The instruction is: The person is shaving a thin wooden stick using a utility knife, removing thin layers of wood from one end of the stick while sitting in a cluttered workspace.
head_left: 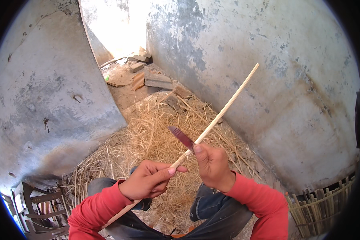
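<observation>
A long, pale wooden stick [224, 111] slants from my lap up to the right. My left hand [150, 179] is closed around its lower part, the thumb lying along it. Just above, my right hand [213, 163] grips a knife; its handle is hidden in my fist. The knife's dark reddish blade [181, 137] points up and left and crosses the stick close to my right thumb. Below the blade the stick looks rougher and browner; above it, smooth and pale.
Straw-like shavings [152, 128] cover the floor around my legs. Bricks and broken blocks [158, 80] lie ahead near a bright opening. Worn plaster walls rise on both sides. A slatted bamboo basket [322, 208] stands at lower right, a dark chair-like frame [44, 208] at lower left.
</observation>
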Tool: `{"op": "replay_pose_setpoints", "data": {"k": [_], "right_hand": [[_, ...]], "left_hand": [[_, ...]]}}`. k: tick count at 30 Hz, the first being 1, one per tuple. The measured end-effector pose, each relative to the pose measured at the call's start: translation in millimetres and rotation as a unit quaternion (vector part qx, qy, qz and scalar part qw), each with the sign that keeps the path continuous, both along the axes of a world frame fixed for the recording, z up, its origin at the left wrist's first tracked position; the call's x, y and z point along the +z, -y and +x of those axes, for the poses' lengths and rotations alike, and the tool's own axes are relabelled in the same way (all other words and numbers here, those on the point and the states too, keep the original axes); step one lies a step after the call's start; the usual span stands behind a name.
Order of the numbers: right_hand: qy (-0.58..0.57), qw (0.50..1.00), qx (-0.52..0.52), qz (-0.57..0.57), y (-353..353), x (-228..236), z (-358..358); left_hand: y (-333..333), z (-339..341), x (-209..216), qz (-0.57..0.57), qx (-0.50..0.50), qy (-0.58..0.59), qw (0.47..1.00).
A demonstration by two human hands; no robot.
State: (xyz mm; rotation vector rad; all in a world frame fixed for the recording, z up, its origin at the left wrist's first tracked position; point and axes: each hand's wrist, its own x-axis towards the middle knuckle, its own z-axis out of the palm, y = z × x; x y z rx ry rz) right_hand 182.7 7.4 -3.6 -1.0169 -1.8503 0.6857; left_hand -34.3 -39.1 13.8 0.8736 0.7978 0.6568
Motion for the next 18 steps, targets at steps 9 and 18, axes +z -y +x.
{"op": "replay_pose_setpoints", "data": {"k": [9,18], "right_hand": [[-0.043,0.988,0.082,-0.122,6.3,-2.8,-2.0],[-0.212,0.908,0.142,-0.332,-9.3,-2.8,15.8]], "left_hand": [[-0.9,-4.2,-6.6,-0.007,-0.021,0.011,1.000],[-2.4,1.2,-6.0,0.032,0.010,-0.004,0.999]]}}
